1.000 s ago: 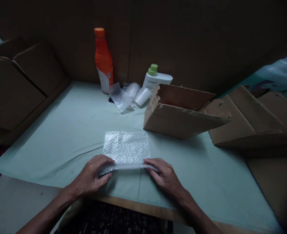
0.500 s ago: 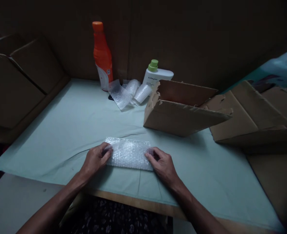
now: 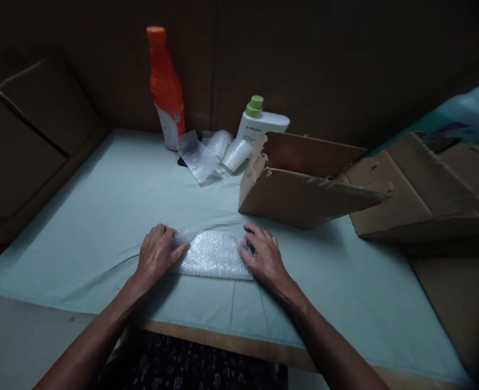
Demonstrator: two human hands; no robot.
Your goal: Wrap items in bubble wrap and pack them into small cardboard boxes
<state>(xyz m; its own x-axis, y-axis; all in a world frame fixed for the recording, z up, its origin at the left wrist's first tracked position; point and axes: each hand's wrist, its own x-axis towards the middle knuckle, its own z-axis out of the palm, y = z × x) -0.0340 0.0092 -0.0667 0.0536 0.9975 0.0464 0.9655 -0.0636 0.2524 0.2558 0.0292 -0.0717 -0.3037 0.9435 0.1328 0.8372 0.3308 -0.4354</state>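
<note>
A folded piece of bubble wrap (image 3: 215,253) lies on the pale green cloth (image 3: 113,216) in front of me, its long side running left to right. Whether anything is inside it cannot be made out. At its left end my left hand (image 3: 156,252) holds on, thumb over the top and fingers by the far corner. My right hand (image 3: 264,254) holds the right end, its thumb on the wrap and its fingers curved around the far corner.
Farther back stand an orange bottle (image 3: 166,86), a white bottle with green cap (image 3: 259,123) and more bubble wrap (image 3: 201,157). An open cardboard box (image 3: 296,197) sits right of centre. Other cardboard boxes flank the table, one at left (image 3: 15,151) and one at right (image 3: 389,189).
Both hands have shifted slightly toward the far edge of the bubble wrap, fingers more extended. The wrap now lies lower against the cloth. My view has shifted a little.
</note>
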